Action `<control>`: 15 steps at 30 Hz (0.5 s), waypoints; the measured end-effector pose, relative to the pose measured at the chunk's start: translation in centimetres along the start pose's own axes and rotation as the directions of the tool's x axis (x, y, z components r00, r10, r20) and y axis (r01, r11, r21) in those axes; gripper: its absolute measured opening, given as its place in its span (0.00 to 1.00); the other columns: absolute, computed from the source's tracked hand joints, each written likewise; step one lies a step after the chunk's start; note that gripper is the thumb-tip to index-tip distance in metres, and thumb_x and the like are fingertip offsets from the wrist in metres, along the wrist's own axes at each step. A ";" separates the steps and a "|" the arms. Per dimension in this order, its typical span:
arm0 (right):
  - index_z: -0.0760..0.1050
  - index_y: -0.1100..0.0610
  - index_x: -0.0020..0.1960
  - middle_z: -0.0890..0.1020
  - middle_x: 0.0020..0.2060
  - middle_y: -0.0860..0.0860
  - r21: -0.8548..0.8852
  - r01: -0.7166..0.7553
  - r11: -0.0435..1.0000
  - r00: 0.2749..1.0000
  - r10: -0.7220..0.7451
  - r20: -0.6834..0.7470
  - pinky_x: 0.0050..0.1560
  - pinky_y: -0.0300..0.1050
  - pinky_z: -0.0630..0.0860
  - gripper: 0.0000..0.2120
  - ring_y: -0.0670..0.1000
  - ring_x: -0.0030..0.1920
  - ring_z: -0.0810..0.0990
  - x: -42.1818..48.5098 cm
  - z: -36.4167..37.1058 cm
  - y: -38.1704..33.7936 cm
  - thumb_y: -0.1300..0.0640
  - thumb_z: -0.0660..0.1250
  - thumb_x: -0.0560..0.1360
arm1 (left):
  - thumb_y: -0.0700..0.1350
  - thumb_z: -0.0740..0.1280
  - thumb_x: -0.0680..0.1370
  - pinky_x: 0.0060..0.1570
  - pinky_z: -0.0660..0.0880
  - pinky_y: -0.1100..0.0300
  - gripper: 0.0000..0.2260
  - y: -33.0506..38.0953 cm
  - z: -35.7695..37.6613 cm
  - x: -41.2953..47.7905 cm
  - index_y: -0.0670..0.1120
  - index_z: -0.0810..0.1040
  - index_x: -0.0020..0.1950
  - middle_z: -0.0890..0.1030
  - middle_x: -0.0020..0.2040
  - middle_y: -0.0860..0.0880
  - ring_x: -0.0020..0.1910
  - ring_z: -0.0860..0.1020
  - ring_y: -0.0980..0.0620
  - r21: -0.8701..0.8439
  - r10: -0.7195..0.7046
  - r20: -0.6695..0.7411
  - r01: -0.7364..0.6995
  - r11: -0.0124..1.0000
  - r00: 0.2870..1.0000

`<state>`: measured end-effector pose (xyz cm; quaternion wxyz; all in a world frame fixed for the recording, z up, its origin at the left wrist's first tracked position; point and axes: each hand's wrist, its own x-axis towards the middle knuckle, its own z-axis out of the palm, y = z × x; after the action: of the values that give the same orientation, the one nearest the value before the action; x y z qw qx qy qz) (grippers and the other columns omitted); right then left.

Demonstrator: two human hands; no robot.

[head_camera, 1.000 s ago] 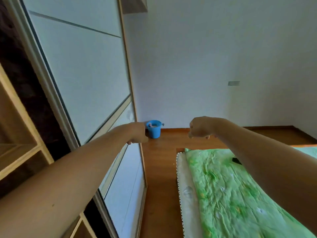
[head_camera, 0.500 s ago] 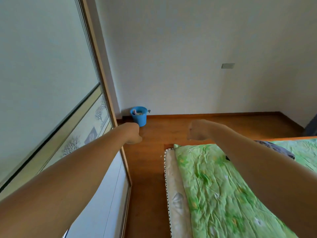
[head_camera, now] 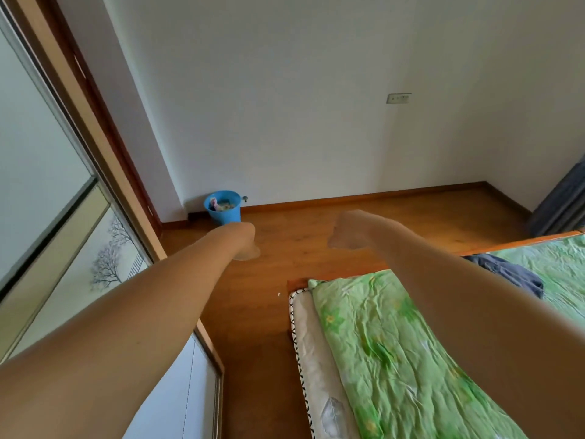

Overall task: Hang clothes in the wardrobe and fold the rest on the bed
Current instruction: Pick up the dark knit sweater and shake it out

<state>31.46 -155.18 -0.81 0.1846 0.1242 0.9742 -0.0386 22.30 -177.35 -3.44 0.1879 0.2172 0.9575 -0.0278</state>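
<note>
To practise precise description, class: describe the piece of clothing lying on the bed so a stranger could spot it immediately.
Start at the bed with the crumpled green floral cover. Near its far edge, by the wooden frame, lies a rumpled dark blue garment. It is the only dark, plain thing on it.

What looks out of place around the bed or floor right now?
A dark blue garment lies crumpled, unfolded, on the green floral bedspread near its far edge. A tiny white speck sits on the brown wooden floor off the bedspread's corner. Nothing else stands out.
</note>
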 end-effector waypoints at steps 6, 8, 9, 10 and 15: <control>0.74 0.56 0.68 0.79 0.57 0.53 0.059 -0.056 0.997 0.998 0.054 0.029 0.46 0.48 0.74 0.21 0.54 0.50 0.76 9.5 -0.7 2.8 0.47 0.63 0.79 | 0.50 0.65 0.80 0.49 0.76 0.56 0.14 0.6 -2.7 10.4 0.44 0.76 0.61 0.79 0.52 0.46 0.51 0.79 0.47 0.028 0.109 0.030 -0.110 0.994 0.994; 0.77 0.56 0.60 0.80 0.53 0.53 0.064 -0.079 0.995 0.996 0.077 0.034 0.48 0.49 0.75 0.17 0.55 0.50 0.76 12.9 -0.6 4.2 0.46 0.64 0.78 | 0.51 0.65 0.80 0.55 0.78 0.53 0.15 1.1 -3.3 14.5 0.45 0.76 0.63 0.79 0.54 0.47 0.52 0.79 0.47 0.031 0.135 0.037 -0.136 0.990 0.990; 0.77 0.55 0.55 0.80 0.50 0.53 0.072 -0.099 0.992 0.995 0.097 0.032 0.48 0.49 0.75 0.14 0.55 0.48 0.77 14.6 -0.5 4.9 0.46 0.65 0.78 | 0.51 0.65 0.80 0.56 0.78 0.51 0.15 1.5 -3.4 16.7 0.45 0.76 0.64 0.79 0.55 0.48 0.53 0.79 0.48 0.032 0.148 0.040 -0.149 0.988 0.988; 0.77 0.54 0.53 0.79 0.48 0.52 0.077 -0.115 0.990 0.993 0.113 0.029 0.47 0.49 0.75 0.12 0.54 0.47 0.77 16.6 -0.4 5.8 0.46 0.65 0.77 | 0.51 0.65 0.80 0.57 0.79 0.51 0.15 2.0 -3.6 18.9 0.46 0.76 0.64 0.79 0.55 0.48 0.53 0.79 0.48 0.034 0.162 0.046 -0.163 0.986 0.986; 0.77 0.55 0.59 0.78 0.48 0.50 0.128 -0.091 0.988 0.996 0.090 0.014 0.43 0.46 0.76 0.16 0.53 0.47 0.78 26.8 -0.1 10.2 0.47 0.63 0.77 | 0.50 0.66 0.80 0.57 0.78 0.52 0.17 4.3 -4.0 29.1 0.49 0.74 0.68 0.78 0.60 0.48 0.56 0.78 0.48 0.026 0.206 0.054 -0.208 0.978 0.977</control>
<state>9.94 -139.25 -10.92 0.1817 0.1798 0.9623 -0.0933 -1.54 -161.17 -10.39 0.2109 0.3177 0.9240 -0.0285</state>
